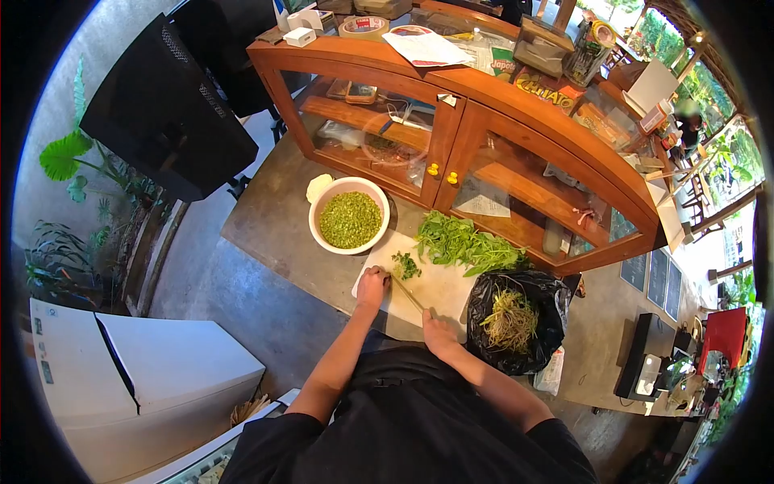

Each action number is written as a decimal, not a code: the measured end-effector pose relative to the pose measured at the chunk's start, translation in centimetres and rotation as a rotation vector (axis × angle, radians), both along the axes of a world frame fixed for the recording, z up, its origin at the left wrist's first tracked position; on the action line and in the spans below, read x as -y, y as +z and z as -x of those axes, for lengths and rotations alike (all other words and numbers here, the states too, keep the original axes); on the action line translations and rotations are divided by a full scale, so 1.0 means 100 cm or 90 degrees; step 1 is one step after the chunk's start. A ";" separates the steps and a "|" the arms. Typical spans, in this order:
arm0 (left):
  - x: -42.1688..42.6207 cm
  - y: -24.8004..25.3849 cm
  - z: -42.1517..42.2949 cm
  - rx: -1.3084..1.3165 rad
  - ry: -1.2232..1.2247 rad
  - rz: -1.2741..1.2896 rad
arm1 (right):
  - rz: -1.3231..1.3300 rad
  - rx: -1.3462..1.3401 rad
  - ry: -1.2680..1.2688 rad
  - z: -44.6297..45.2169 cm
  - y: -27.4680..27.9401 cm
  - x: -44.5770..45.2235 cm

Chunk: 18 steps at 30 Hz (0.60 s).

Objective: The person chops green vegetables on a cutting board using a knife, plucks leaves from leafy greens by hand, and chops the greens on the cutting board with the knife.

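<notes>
Sitting chopped, the herbs (405, 264) look dark green.

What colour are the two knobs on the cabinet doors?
Both knobs are yellow, showing best in the head view.

Both bare arms reach forward from short black sleeves, forearms slanting inward. The left hand (372, 286) is farther from the torso, back up, fingers (382, 273) bent and bunched. The right hand (439, 332) sits nearer the body, curled closed, its forearm angled more sharply across. The hands are apart; finer finger detail is too small to tell.
</notes>
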<state>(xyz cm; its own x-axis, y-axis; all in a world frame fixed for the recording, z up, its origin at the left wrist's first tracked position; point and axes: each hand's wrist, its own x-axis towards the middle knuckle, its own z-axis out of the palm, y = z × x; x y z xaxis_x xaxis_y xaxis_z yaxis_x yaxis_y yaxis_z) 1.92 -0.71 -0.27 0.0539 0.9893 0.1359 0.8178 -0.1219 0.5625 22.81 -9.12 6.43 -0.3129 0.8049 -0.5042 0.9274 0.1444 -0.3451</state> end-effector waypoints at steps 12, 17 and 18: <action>0.010 0.007 0.001 -0.036 -0.030 -0.048 | -0.007 -0.084 -0.050 -0.009 -0.040 0.009; 0.005 -0.007 0.000 -0.049 -0.033 -0.051 | -0.011 -0.033 -0.019 -0.013 -0.039 0.008; 0.005 -0.004 -0.001 -0.049 -0.035 -0.054 | -0.014 -0.033 -0.021 -0.013 -0.038 0.007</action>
<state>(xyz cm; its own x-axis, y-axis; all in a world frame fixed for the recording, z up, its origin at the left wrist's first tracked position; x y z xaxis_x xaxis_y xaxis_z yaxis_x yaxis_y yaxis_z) 2.03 -1.18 -0.72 0.1211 0.9696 0.2126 0.8489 -0.2121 0.4841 24.09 -9.79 2.65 -0.3114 0.8257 -0.4705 0.9127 0.1219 -0.3900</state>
